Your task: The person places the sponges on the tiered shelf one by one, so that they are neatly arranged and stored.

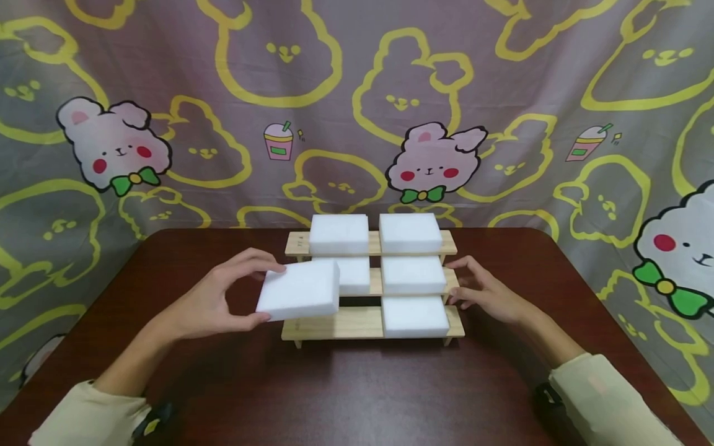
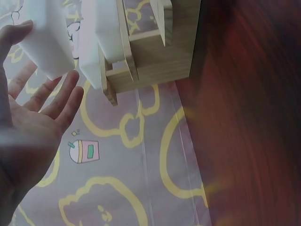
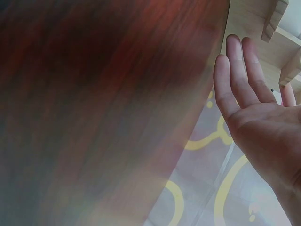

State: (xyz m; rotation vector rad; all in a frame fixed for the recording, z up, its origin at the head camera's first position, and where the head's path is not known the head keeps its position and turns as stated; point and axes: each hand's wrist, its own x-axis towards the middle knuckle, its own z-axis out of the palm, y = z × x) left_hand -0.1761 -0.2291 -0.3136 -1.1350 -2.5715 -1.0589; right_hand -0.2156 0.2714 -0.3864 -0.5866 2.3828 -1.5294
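My left hand (image 1: 214, 297) pinches a white foam block (image 1: 298, 290) between thumb and fingers, slightly tilted. It hovers before the left side of a three-tier wooden rack (image 1: 351, 323), partly covering the middle-left block (image 1: 354, 275). The left wrist view shows the held block (image 2: 47, 42) beside the rack's end. At the rack's right end is my right hand (image 1: 485, 294), its fingertips at the tier ends; whether they all touch is unclear. In the right wrist view, that hand's fingers (image 3: 237, 70) extend fairly straight, near the wooden side, gripping nothing visible.
Similar white blocks sit on the rack: two on the top tier, including the top-right block (image 1: 409, 232), two in the middle, and one bottom-right block (image 1: 415, 317). The rack stands on a dark reddish-brown table (image 1: 357, 390). A patterned curtain (image 1: 334, 124) hangs behind.
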